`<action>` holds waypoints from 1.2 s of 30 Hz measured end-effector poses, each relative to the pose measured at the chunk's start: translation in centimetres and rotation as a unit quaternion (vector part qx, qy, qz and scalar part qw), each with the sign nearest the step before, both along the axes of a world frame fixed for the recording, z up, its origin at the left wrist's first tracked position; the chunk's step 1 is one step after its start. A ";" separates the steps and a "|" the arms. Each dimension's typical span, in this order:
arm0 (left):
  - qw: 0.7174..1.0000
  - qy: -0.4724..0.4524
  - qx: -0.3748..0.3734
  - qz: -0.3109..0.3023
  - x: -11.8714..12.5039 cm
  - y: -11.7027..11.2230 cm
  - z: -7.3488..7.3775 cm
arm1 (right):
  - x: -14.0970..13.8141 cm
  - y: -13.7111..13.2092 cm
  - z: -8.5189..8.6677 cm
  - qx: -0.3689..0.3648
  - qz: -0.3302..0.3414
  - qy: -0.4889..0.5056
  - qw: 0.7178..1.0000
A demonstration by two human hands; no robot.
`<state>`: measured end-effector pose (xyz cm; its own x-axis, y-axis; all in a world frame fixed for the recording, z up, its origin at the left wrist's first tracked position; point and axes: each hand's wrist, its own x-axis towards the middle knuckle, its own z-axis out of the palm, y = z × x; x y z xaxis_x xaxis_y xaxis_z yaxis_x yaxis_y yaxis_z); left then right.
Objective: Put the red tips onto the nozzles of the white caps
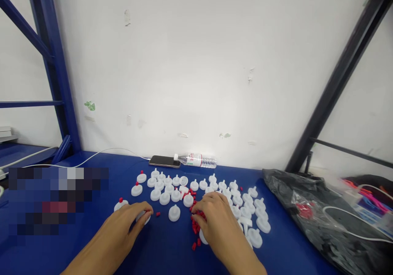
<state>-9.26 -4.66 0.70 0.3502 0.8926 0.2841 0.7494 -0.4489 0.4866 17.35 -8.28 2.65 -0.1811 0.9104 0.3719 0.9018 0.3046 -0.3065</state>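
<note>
Between the thumb and fingers of my left hand (pixel 133 221) is a round white nozzle lid (pixel 145 217), partly hidden by the fingers. My right hand (pixel 211 213) reaches down into a pile of small red caps (pixel 195 227), its thumb and forefinger curled close together; whatever is between their tips is hidden. Many white nozzle lids (pixel 174 213) stand spout-up across the blue table, most with bare spouts. At the left, a few lids, such as one lid (pixel 136 189), carry a red cap on the spout. One loose red cap (pixel 158 214) lies between my hands.
A phone (pixel 165 161) on a white cable and a clear plastic bottle (pixel 198 160) lie by the wall. Black plastic sheeting (pixel 294 209) covers the right side. Blue metal posts (pixel 57 70) rise at the left, and a dark post (pixel 331 82) slants at the right.
</note>
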 end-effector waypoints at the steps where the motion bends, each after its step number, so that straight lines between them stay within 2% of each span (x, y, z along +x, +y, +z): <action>1: 1.000 0.001 0.002 0.002 0.0 0.1 -0.1 | -0.1 0.0 0.1 -0.005 -0.002 -0.010 1.000; 9: 0.998 0.041 0.005 0.039 0.5 0.3 -0.1 | -1.0 -0.2 0.4 -0.060 0.009 -0.073 0.995; 12: 0.996 0.034 0.045 0.068 0.5 0.4 -0.7 | -1.0 -0.1 -0.1 -0.059 0.024 -0.053 0.997; 15: 0.989 0.026 0.117 0.089 1.2 0.0 -1.1 | -0.8 0.1 -0.7 -0.047 0.040 -0.047 0.997; 17: 0.983 0.028 0.169 0.071 2.1 -0.7 -1.2 | -0.7 0.1 -0.9 -0.032 0.049 -0.057 0.997; 20: 0.976 0.061 0.208 -0.028 3.4 -1.9 -1.4 | -0.8 0.0 -0.5 -0.019 0.054 -0.060 0.997; 23: 0.975 0.087 0.179 -0.095 4.0 -2.7 -2.0 | -1.1 -0.4 0.2 -0.012 0.051 -0.042 0.998; 26: 0.979 0.069 0.142 -0.127 4.1 -2.9 -2.3 | -1.2 -0.7 0.7 -0.001 0.050 -0.006 0.999; 30: 0.987 0.020 0.121 -0.102 4.2 -2.9 -2.5 | -1.2 -0.8 0.5 0.000 0.049 0.058 0.997; 36: 0.993 0.013 0.095 -0.074 4.5 -2.3 -4.0 | -1.8 -1.2 1.2 -0.014 0.107 0.136 0.985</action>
